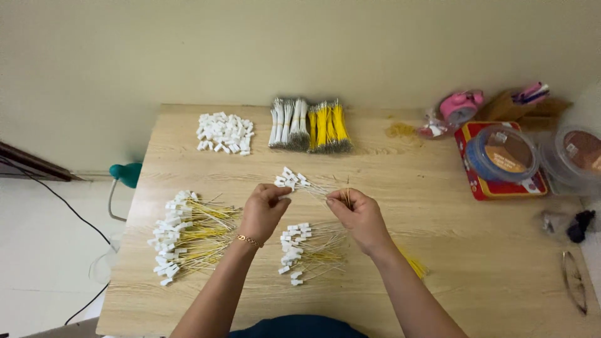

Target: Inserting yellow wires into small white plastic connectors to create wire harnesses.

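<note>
**Wire leads being fitted into white connectors, mid-batch**

A small fan of wired connectors (294, 181) is pinched in the left hand (263, 209); thin yellow and white wire ends (341, 197) are gripped by the right hand (360, 216), both just above table (488, 263) centre. Finished piles (188, 235) sit at 8 o'clock, loose white housings (225, 133) at 11, wire bundles (310, 125) at 12. Probably a wire tip gets lined up with a housing slot next, so a steady pinch is needed.

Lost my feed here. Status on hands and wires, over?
Left hand and right hand both gripping one fanned bunch of thin yellow and white wires with white plastic connectors. Finished piles below on wooden table. Nothing obstructing.
</note>
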